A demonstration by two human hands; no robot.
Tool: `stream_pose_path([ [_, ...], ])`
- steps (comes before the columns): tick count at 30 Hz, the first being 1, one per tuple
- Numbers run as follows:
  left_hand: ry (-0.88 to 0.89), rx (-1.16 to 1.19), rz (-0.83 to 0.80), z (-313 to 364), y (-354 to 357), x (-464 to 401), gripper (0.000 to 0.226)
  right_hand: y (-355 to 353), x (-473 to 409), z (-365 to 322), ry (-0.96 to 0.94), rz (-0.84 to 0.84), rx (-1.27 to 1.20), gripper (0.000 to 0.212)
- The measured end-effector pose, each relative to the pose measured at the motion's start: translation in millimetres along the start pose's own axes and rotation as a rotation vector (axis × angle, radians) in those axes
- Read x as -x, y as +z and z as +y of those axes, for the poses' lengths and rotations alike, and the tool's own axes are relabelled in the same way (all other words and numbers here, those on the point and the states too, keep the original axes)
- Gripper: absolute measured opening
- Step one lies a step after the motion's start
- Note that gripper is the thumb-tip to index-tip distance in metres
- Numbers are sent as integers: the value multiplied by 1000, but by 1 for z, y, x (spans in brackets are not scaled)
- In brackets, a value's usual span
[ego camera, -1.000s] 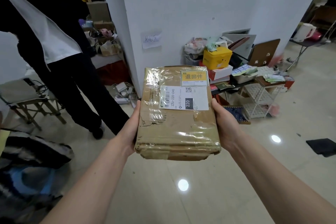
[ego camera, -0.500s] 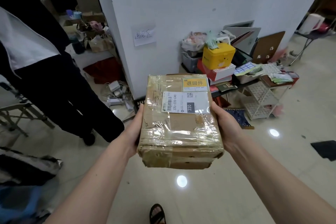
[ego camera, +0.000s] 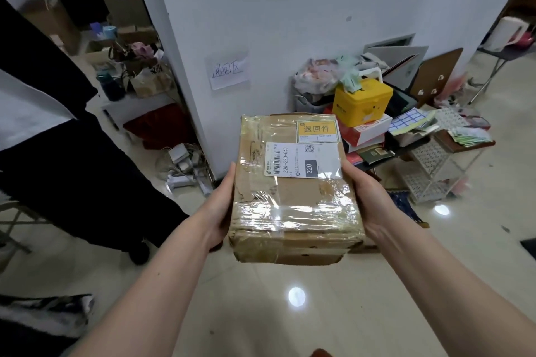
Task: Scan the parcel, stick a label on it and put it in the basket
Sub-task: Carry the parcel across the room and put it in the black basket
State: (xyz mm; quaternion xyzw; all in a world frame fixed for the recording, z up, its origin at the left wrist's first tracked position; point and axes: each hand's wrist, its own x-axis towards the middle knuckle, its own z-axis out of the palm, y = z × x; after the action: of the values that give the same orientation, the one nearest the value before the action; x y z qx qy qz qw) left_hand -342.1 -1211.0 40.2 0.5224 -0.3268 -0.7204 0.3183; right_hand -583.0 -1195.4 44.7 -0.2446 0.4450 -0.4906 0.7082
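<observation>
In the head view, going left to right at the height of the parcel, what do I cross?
Bystander's dark trousers → left hand → parcel → right hand → white perforated rack.

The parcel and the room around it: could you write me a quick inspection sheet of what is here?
Surface: glossy pale tiled floor with lamp reflections; no worktable seen.
Job's things: taped cardboard parcel held level in the air, bearing a white barcode label and a yellow label; no scanner or basket seen.
Clutter: yellow box on stacked boxes, sticker sheets, white wire rack, bags by the wall.
Hands: left hand and right hand hold the parcel's opposite sides.
Cables: tangle with power strips on the floor at the wall's corner.
Surroundings: white wall with a handwritten paper sign; another person in dark trousers at left.
</observation>
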Motion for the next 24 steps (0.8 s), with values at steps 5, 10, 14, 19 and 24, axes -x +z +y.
stream_pose_path([
  [5, 9, 55, 1, 19, -10, -40, 71, 2, -49, -13, 2, -28, 5, 39],
  [10, 26, 88, 25, 40, -15, -83, 67, 0, -105, -29, 9, -112, 10, 36],
  [14, 25, 103, 16, 63, -10, -125, 65, -13, -162, -47, 79, -66, -2, 39],
  [19, -8, 99, 57, 90, -9, -182, 63, -28, -230, -73, 192, -47, 9, 40],
  [24, -31, 145, 68, 103, -17, -238, 67, -34, -293, -88, 209, -72, 22, 38],
])
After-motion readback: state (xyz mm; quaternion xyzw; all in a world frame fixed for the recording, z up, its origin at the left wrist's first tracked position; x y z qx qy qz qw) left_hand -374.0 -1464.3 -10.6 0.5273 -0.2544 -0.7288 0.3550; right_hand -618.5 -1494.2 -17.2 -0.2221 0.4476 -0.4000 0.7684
